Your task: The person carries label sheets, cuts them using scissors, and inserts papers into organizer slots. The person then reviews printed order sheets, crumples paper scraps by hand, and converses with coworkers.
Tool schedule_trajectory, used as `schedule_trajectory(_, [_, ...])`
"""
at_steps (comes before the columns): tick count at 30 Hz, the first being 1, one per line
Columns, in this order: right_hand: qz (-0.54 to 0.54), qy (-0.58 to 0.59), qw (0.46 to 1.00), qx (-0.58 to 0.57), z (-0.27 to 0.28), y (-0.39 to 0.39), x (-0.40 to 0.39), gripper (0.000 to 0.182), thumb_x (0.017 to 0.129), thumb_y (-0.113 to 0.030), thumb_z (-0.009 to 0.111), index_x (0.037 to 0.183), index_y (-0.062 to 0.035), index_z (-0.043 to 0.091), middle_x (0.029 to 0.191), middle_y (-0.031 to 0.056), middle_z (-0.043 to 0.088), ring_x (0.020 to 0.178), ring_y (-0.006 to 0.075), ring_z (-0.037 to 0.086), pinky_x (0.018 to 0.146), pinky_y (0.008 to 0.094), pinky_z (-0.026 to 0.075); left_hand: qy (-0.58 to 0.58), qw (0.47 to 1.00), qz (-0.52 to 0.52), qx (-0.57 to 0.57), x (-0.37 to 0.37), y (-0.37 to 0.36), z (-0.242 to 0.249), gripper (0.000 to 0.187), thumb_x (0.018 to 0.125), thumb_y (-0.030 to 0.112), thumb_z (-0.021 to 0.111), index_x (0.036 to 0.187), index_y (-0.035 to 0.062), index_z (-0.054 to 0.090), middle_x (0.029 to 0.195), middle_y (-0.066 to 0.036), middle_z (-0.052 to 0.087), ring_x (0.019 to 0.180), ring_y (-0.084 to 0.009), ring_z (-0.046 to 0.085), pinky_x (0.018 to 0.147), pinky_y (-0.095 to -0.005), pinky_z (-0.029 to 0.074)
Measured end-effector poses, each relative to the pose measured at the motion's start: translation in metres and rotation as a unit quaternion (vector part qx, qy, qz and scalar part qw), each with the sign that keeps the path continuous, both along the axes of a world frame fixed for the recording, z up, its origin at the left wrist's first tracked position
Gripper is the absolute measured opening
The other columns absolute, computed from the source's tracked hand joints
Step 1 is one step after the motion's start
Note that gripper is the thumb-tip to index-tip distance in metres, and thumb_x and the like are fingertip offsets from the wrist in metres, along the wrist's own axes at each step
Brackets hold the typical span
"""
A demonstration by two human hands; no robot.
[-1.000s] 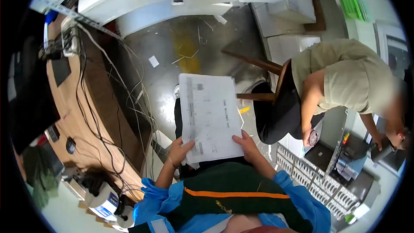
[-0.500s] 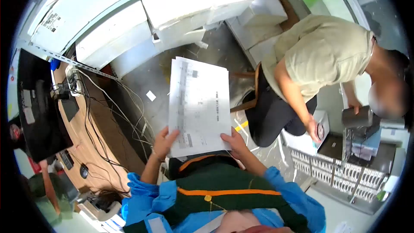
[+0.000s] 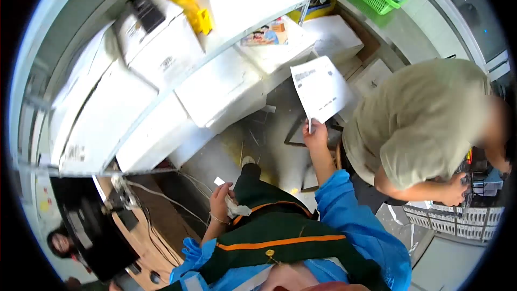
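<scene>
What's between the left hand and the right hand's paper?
In the head view, a dark trouser leg and grey floor show between the left hand and the paper.

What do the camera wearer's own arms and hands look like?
Loose, blue fabric sleeves are bunched near the elbows, leaving the forearms bare. The left hand and right hand are ungloved; a thin, pale band circles the left wrist.

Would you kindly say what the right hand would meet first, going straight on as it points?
Beyond the sheet it holds, the right hand would probably meet a white box first, though depth is unclear.
</scene>
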State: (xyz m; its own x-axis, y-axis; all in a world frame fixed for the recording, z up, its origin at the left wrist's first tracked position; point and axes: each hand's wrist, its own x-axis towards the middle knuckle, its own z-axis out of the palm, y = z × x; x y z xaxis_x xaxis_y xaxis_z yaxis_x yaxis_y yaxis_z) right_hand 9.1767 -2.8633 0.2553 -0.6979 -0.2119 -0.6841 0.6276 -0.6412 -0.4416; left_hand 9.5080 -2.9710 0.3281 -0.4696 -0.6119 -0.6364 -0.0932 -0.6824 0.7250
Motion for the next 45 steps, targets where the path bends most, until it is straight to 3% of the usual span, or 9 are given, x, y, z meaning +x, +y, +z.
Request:
schedule_trajectory(5, [-0.078, -0.065, 0.995, 0.005, -0.05, -0.018, -0.064, 0.025, 0.081, -0.003, 0.043, 0.105, -0.0062, 0.046, 0.092, 0.0118, 0.053, 0.071, 0.0189, 0.052, 0.051, 0.0249, 0.045, -0.035, 0.998, 0.005, -0.059, -0.05, -0.082, 0.039, 0.019, 0.084, 0.015, 0.053, 0.096, 0.0006, 0.056, 0.06, -0.004, 0.051, 0.047, -0.0133, 0.049, 0.042, -0.0251, 0.04])
schedule_trajectory(7, [0.011, 0.19, 0.981, 0.042, -0.182, 0.01, -0.102, 0.029, 0.079, -0.001, 0.043, 0.106, -0.0123, 0.046, 0.094, 0.0086, 0.053, 0.076, 0.0192, 0.051, 0.053, 0.0285, 0.044, -0.046, 0.994, -0.051, -0.087, -0.065, -0.112, 0.035, 0.019, 0.085, 0.015, 0.052, 0.096, 0.0005, 0.056, 0.06, -0.004, 0.051, 0.048, -0.0126, 0.049, 0.043, -0.0246, 0.04])
schedule_trajectory(16, [-0.071, 0.237, 0.933, 0.261, -0.271, -0.092, -0.411, 0.041, 0.073, -0.004, 0.05, 0.112, -0.0165, 0.042, 0.103, 0.0057, 0.051, 0.085, 0.0238, 0.052, 0.055, 0.0358, 0.045, -0.147, 0.969, -0.122, -0.154, -0.192, -0.141, 0.043, 0.02, 0.084, 0.012, 0.052, 0.099, 0.0, 0.056, 0.068, -0.006, 0.055, 0.057, -0.0136, 0.051, 0.051, -0.0249, 0.043])
schedule_trajectory(19, [-0.081, 0.172, 0.979, 0.071, -0.196, -0.107, -0.468, 0.044, 0.075, -0.007, 0.052, 0.116, -0.016, 0.04, 0.105, 0.0064, 0.051, 0.086, 0.0254, 0.052, 0.056, 0.0388, 0.046, -0.187, 0.968, -0.111, -0.124, -0.242, -0.144, 0.067, 0.022, 0.084, 0.011, 0.052, 0.101, -0.002, 0.054, 0.069, -0.007, 0.057, 0.059, -0.0141, 0.053, 0.052, -0.0255, 0.044])
schedule_trajectory(27, [0.045, 0.097, 0.979, 0.175, -0.245, -0.115, -0.398, 0.045, 0.078, -0.016, 0.051, 0.121, -0.0124, 0.037, 0.107, 0.0115, 0.051, 0.094, 0.0313, 0.053, 0.063, 0.0463, 0.047, -0.227, 0.959, -0.143, -0.095, -0.269, -0.165, 0.056, 0.02, 0.084, 0.01, 0.052, 0.1, -0.002, 0.055, 0.071, -0.007, 0.058, 0.062, -0.0122, 0.053, 0.056, -0.0235, 0.043])
schedule_trajectory(34, [0.64, 0.177, 0.636, 0.393, -0.321, -0.04, 0.002, 0.044, 0.078, -0.025, 0.05, 0.116, -0.0051, 0.043, 0.101, 0.0189, 0.055, 0.09, 0.0367, 0.055, 0.071, 0.0456, 0.046, -0.144, 0.964, -0.19, -0.116, -0.257, -0.167, 0.066, 0.02, 0.085, 0.01, 0.05, 0.1, -0.0031, 0.055, 0.071, -0.008, 0.058, 0.061, -0.0135, 0.053, 0.056, -0.0243, 0.043])
schedule_trajectory(40, [0.721, 0.332, 0.454, 0.404, -0.188, -0.011, 0.024, 0.048, 0.078, -0.031, 0.049, 0.115, -0.0013, 0.046, 0.104, 0.0231, 0.055, 0.097, 0.0379, 0.053, 0.081, 0.0427, 0.043, -0.078, 0.952, -0.277, -0.101, -0.209, -0.154, 0.04, 0.017, 0.085, 0.011, 0.051, 0.095, -0.0017, 0.055, 0.069, -0.008, 0.056, 0.056, -0.0144, 0.052, 0.052, -0.0259, 0.043])
schedule_trajectory(43, [0.35, 0.271, 0.818, 0.369, -0.154, -0.032, 0.086, 0.04, 0.085, -0.03, 0.047, 0.118, -0.0061, 0.045, 0.1, 0.0123, 0.057, 0.089, 0.0254, 0.057, 0.075, 0.0347, 0.047, -0.009, 0.937, -0.314, -0.152, -0.187, -0.142, 0.015, 0.016, 0.083, 0.013, 0.054, 0.094, 0.0009, 0.056, 0.072, -0.008, 0.057, 0.059, -0.0149, 0.053, 0.054, -0.0261, 0.043])
schedule_trajectory(45, [0.327, 0.048, 0.943, -0.034, -0.055, -0.036, 0.124, 0.046, 0.087, -0.038, 0.046, 0.122, -0.0083, 0.04, 0.112, 0.0124, 0.05, 0.096, 0.0261, 0.052, 0.083, 0.0409, 0.045, 0.041, 0.905, -0.32, -0.278, -0.183, -0.119, 0.016, 0.017, 0.083, 0.015, 0.055, 0.094, 0.0021, 0.057, 0.076, -0.008, 0.058, 0.065, -0.016, 0.055, 0.06, -0.0272, 0.045])
